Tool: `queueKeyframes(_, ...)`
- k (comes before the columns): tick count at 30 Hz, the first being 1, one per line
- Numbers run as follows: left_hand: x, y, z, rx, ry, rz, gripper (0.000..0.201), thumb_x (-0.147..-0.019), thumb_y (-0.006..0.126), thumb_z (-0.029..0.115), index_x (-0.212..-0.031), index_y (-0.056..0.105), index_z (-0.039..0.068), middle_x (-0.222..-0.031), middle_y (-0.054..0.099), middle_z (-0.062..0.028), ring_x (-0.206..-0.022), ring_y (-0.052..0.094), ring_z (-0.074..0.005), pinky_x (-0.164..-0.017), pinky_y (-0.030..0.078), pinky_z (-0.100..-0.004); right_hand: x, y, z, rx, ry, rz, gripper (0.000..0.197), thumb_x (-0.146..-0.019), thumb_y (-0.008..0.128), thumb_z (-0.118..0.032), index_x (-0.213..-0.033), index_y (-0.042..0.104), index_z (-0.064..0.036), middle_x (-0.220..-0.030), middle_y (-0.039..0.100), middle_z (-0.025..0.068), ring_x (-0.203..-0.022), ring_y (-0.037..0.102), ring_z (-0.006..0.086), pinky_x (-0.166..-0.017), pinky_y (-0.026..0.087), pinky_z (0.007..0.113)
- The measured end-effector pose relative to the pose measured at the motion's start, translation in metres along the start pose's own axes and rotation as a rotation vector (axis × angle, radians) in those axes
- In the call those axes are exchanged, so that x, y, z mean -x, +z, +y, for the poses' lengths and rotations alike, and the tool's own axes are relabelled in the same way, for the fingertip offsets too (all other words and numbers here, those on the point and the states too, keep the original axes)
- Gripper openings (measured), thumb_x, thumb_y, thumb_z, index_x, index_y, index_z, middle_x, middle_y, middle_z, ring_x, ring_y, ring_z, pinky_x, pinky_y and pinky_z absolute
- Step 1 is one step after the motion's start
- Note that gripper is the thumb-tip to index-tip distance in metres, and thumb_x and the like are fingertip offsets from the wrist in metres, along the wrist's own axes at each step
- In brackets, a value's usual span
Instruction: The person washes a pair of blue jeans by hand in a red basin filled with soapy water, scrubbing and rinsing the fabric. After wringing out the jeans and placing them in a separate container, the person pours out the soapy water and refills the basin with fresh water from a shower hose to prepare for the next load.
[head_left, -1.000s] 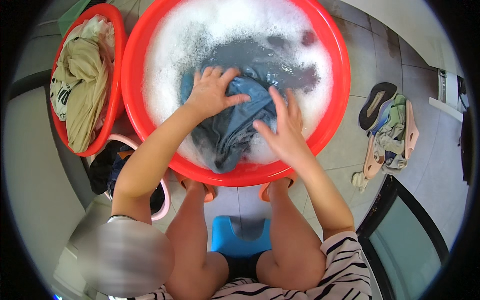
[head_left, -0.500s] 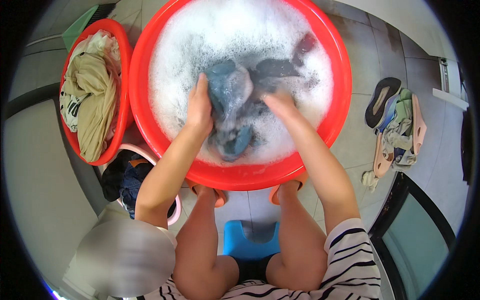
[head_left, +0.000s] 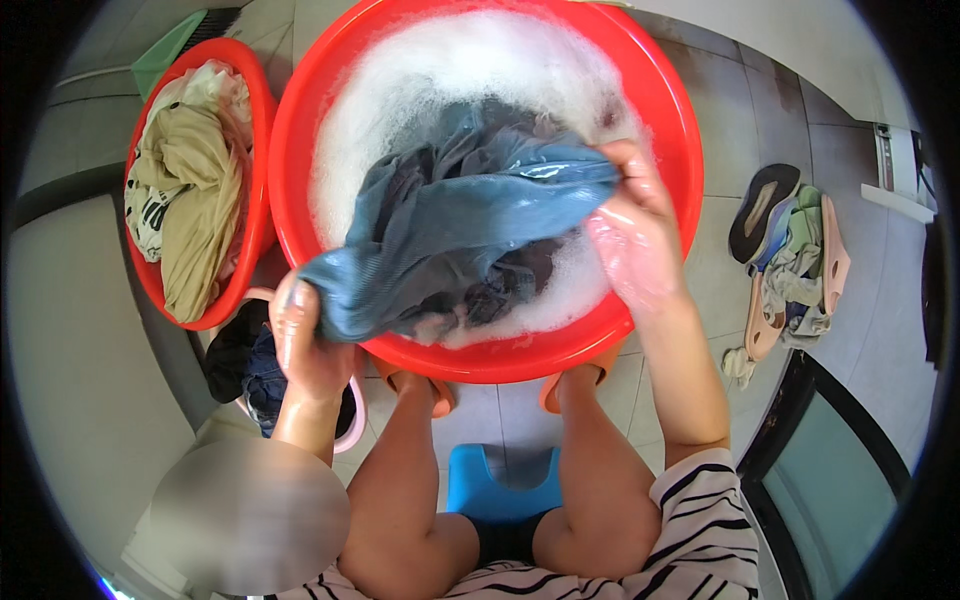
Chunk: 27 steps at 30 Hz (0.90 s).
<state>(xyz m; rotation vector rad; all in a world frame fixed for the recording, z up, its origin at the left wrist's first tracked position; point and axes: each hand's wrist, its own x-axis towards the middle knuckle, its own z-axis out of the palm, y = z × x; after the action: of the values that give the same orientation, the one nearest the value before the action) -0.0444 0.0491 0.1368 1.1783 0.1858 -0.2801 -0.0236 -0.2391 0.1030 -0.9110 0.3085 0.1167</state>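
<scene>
A wet blue-grey garment [head_left: 450, 225] is stretched across the big red basin [head_left: 684, 120]; its exact kind does not show. My left hand [head_left: 308, 335] grips one end beyond the basin's near left rim, thumb on top. At the basin's right side, my right hand [head_left: 635, 225] holds the other end, palm partly turned up. Between them the ribbed cloth hangs in folds, its lower part down in the water. White suds [head_left: 450, 60] cover the far part of the basin. Darker wet cloth [head_left: 510, 285] lies beneath the held garment.
A red tub [head_left: 262, 120] of beige and white clothes stands left, above a pink basin [head_left: 352, 425] of dark clothes. Slippers [head_left: 838, 250] and small cloths [head_left: 795, 280] lie on the right floor. A blue stool [head_left: 503, 490] is between my legs.
Both hands have come up out of the suds and moved apart, spreading the blue-grey garment between them. It was bunched near my left hand before.
</scene>
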Motion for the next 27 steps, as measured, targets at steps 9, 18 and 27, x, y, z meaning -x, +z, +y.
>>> queueKeyframes(9,-0.026,0.007,-0.024,-1.460,-0.048,-0.409,0.022,-0.085,0.061,0.024,-0.097,0.062,0.005,-0.083,0.057,-0.0117,-0.084,0.057,-0.0255,-0.073,0.045,-0.0351,-0.004,-0.034,0.017,0.822,-0.185,-0.028,0.023,-0.065,0.042,0.013,-0.083,0.048,0.0004,-0.093,0.047,0.0106,-0.091,0.048,0.0180,-0.083,0.039,0.026)
queueKeyframes(18,-0.133,0.055,-0.133,-1.163,0.270,-0.435,0.048,-0.092,0.048,0.034,-0.131,0.043,0.007,-0.128,0.047,-0.0235,-0.114,0.048,-0.0405,-0.095,0.040,-0.0421,-0.074,-0.052,0.102,1.205,0.187,0.256,0.056,-0.090,0.046,-0.025,-0.137,0.028,0.0000,-0.136,0.036,0.0288,-0.125,0.039,0.0403,-0.101,0.035,0.044)
queueKeyframes(27,-0.176,0.023,-0.170,-1.338,-0.254,-0.022,0.048,-0.087,0.052,0.039,-0.114,0.055,0.000,-0.114,0.057,-0.0221,-0.104,0.054,-0.0355,-0.089,0.043,-0.0411,-0.093,-0.068,0.128,0.941,0.447,0.319,0.033,-0.090,0.044,-0.013,-0.118,0.052,0.0028,-0.110,0.060,0.0186,-0.095,0.060,0.0277,-0.084,0.049,0.038)
